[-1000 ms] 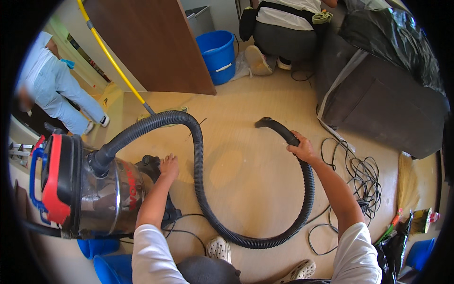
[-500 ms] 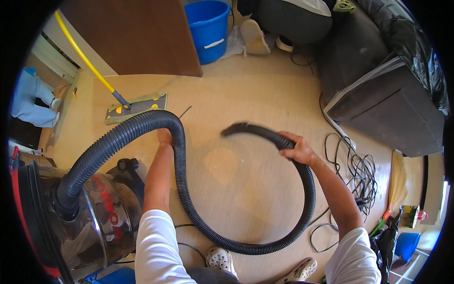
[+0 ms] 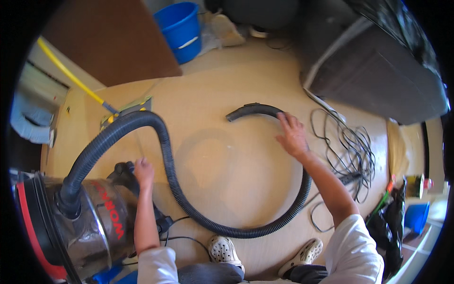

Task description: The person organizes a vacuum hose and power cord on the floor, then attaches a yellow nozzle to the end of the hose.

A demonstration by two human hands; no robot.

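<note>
A black ribbed vacuum hose (image 3: 246,233) runs from the shop vacuum (image 3: 94,222) at my left in a loop across the floor. Its smooth curved wand end (image 3: 255,109) points left ahead of me. My right hand (image 3: 294,136) is over the hose just behind that end, its fingers stretched out and apart, not wrapped round it. My left hand (image 3: 144,171) is closed beside the vacuum, right of its black fitting (image 3: 124,171). A faint thin line rises from the left fist; what it holds is too blurred to name.
A flat mop (image 3: 137,106) with a yellow pole lies ahead left. A blue bucket (image 3: 179,33) stands by a brown panel (image 3: 118,42). On the right are a coiled black cable (image 3: 354,161), a dark grey furniture piece (image 3: 373,80) and a black bag (image 3: 385,227). Another person's shoe (image 3: 226,31) shows at the back.
My right hand has loosened from the hose and opened; the wand end has settled after moving. My left hand has come back and left, from behind the hose to beside the vacuum. The view has shifted.
</note>
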